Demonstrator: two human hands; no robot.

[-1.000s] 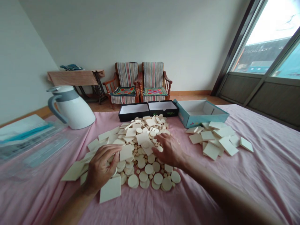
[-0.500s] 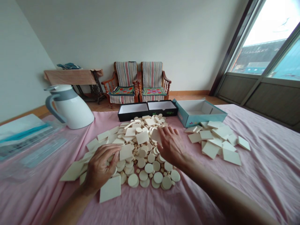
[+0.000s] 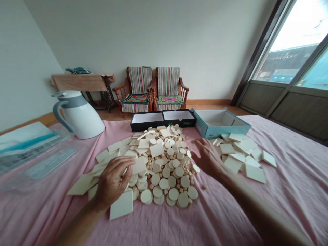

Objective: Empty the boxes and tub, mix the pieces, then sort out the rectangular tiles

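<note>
Right, I've got the pile of discs and squares (image 3: 164,164) dead centre on the cloth (image 3: 225,212), two trays (image 3: 147,122) just behind it, and a box (image 3: 212,131) beside them on the right. Loose squares (image 3: 243,159) lie in front of that box. Over to the left, the jug (image 3: 79,118) stands on the cloth, with a bag (image 3: 30,150) at the frame's left edge. Beyond the cloth, two chairs (image 3: 153,89) sit side by side against the wall (image 3: 205,44), a table (image 3: 82,83) to their left, and the window (image 3: 289,44) fills the upper right.

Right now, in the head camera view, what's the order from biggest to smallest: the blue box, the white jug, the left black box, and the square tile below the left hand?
1. Blue box and white jug: they look about alike, so I won't rank them.
2. Left black box.
3. Square tile: smallest, even though it's nearest the camera.
</note>
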